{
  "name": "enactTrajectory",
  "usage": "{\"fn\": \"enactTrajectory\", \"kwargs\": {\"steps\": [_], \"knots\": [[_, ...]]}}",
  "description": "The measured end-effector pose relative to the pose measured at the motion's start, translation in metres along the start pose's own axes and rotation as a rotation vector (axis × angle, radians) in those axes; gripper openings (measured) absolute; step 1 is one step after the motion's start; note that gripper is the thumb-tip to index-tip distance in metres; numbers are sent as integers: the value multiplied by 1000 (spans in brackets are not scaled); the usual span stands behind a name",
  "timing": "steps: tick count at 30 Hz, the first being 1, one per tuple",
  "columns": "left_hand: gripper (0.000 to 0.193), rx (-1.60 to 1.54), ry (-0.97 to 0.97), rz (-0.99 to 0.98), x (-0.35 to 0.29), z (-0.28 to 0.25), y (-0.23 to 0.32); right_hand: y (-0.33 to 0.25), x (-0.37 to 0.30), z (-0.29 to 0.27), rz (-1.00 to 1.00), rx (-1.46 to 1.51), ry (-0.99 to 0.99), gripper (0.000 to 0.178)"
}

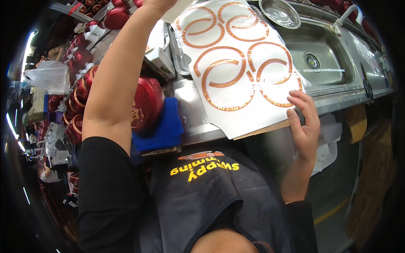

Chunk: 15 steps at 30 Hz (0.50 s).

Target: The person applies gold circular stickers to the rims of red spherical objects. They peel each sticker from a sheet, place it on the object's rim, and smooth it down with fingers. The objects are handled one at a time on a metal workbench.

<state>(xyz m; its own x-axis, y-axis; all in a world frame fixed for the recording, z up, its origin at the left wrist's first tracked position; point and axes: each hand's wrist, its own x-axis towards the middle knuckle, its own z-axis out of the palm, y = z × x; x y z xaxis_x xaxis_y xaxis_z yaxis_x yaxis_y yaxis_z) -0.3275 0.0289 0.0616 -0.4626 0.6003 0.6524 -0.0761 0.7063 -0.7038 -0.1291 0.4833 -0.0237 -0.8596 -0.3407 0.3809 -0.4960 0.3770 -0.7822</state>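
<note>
A white sheet (236, 124) with several orange-brown curved strips (228, 109) printed in overlapping rings lies across the metal counter (187, 101). Beneath its near edge shows a brown board edge (263, 130). My right hand (304, 120) is at the sheet's near right corner, fingers spread and fingertips at the edge; whether they press on it I cannot tell. Reaching far forward, my left hand (160, 3) is cut off by the top edge, beside a pale flat piece (177, 10). Its fingers are hidden.
Right of the sheet is a steel sink (337, 76) with a faucet (348, 14); a metal bowl (280, 13) sits by its far edge. At left, a red round lid-like piece (147, 103) rests on a blue cloth (164, 135). Many red round pieces (82, 57) are stacked beyond.
</note>
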Motion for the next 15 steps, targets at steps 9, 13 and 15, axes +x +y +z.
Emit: {"fn": "enactTrajectory", "kwargs": {"steps": [9, 13, 15], "knots": [[9, -1015, 127, -227, 79, -212, 177, -6, 27, 36, 131, 982, 281, 63], [39, -1289, -207, 25, 76, -293, 250, 37, -54, -17, 409, 781, 719, 58], [50, -1342, -218, 180, 64, -313, 261, 73, -107, -54, 504, 900, 884, 54]]}}
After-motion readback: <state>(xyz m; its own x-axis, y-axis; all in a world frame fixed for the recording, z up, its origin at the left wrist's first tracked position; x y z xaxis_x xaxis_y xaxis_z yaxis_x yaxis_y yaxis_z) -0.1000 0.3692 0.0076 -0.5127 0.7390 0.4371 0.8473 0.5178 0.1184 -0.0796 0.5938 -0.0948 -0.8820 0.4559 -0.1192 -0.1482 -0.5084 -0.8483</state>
